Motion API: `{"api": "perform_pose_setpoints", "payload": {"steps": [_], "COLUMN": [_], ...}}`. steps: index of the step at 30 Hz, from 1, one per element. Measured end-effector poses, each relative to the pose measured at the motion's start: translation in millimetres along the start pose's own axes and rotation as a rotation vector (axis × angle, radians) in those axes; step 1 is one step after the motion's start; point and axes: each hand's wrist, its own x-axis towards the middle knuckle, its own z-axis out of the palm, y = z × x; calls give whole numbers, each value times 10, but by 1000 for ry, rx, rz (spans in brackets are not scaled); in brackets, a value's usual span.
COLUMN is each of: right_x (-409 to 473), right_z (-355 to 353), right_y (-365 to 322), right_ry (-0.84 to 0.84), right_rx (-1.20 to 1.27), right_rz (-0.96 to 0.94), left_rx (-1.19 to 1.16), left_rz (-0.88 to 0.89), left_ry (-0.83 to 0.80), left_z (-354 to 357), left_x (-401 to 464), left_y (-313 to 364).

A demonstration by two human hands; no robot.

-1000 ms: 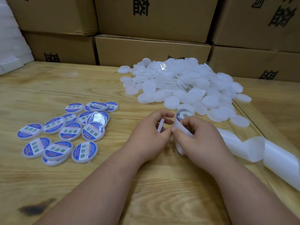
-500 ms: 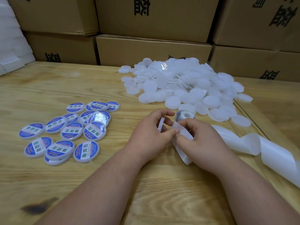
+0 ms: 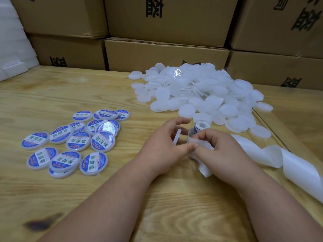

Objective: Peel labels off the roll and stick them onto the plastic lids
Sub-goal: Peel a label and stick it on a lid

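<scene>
White plastic lid (image 3: 178,139) held on edge in left hand (image 3: 164,147), fingers curled round it. Right hand (image 3: 221,151) pinching backing strip (image 3: 201,143) just below label roll (image 3: 201,127). Best to bend backing sharply, lift label edge clean, centre before pressing. Unlabelled lids (image 3: 201,91) heaped beyond; labelled lids (image 3: 75,138) grouped left.
</scene>
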Motion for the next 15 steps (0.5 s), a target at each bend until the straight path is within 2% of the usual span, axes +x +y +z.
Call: {"api": "perform_pose_setpoints", "payload": {"steps": [7, 15], "right_x": [-28, -18], "right_z": [-18, -25], "right_y": [-29, -8], "right_ry": [-53, -4], "right_rx": [-47, -48], "right_rz": [-43, -9], "left_rx": [-37, 60], "left_rz": [-11, -16], "left_ry": [26, 67], "left_z": [7, 5], "left_x": [19, 31], "left_y": [-29, -53]}}
